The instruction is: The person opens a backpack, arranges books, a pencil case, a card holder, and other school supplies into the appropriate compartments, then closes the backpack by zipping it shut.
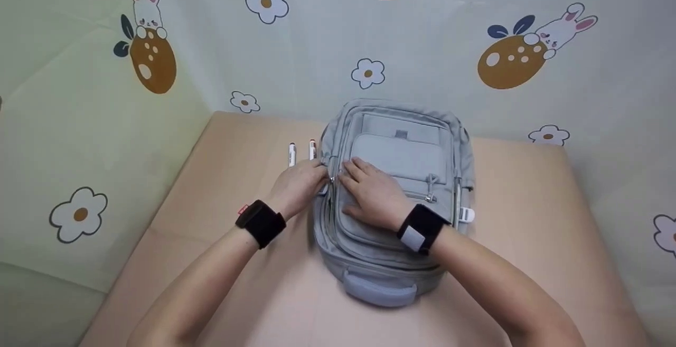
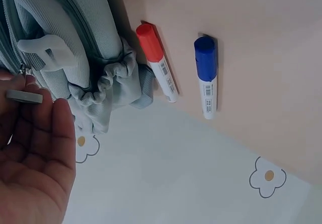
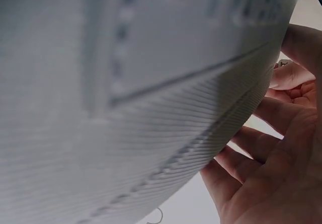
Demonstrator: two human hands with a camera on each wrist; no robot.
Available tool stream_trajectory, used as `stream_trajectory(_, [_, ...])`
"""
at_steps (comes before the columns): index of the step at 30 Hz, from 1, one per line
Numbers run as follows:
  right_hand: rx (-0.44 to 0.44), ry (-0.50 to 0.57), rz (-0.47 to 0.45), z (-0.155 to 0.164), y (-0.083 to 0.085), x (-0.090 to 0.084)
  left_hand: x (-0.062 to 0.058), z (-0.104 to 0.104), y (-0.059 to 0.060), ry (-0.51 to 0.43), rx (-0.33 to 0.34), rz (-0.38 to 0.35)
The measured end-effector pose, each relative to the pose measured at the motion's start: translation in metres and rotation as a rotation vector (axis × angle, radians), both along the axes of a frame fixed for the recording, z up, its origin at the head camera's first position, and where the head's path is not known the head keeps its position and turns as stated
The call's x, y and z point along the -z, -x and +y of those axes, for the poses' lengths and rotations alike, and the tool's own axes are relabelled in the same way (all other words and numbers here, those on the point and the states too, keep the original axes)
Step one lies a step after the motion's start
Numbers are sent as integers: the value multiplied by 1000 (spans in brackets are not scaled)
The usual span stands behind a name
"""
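Note:
A grey backpack (image 1: pixel 398 159) lies front side up on the table, its carry handle (image 1: pixel 380 289) towards me. My left hand (image 1: pixel 298 184) is at the bag's left edge. In the left wrist view, its thumb and fingers pinch a pale zipper pull (image 2: pixel 25 97) at the side seam. A white plastic hook (image 2: pixel 49 52) sits on the fabric just beyond. Across the bag's front my right hand (image 1: pixel 376 195) rests with fingers spread, fingertips touching the left part of the front panel. The right wrist view shows those fingers against the ribbed cloth.
Left of the backpack lie a red-capped marker (image 2: pixel 158 63) and a blue-capped marker (image 2: pixel 206 75), side by side. A white buckle (image 1: pixel 467 215) sticks out at the bag's right side. Behind the table (image 1: pixel 227 178) hangs a printed curtain (image 1: pixel 306 56).

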State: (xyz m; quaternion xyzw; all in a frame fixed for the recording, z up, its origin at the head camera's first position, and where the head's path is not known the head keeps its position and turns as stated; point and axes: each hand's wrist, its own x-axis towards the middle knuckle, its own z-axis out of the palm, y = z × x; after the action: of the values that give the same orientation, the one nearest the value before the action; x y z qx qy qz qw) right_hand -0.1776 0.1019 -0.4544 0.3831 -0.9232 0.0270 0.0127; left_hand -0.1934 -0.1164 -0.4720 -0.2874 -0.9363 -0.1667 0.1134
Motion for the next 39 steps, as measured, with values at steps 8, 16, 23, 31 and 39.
stream_trajectory(8, [0,-2,-11,1,0,-1,0,0,-1,27,27,-1])
stream_trajectory(16, [8,0,-10,2,-2,0,3,0,-2,-15,23,43])
stream_trajectory(23, [0,-6,-22,7,-19,-2,7,-4,-3,-89,20,87])
stream_trajectory(31, [-81,28,32,28,-59,4,9,-4,-4,-123,20,91])
stream_trajectory(39, [-106,25,122,47,-79,18,9,-4,-5,-131,-7,47])
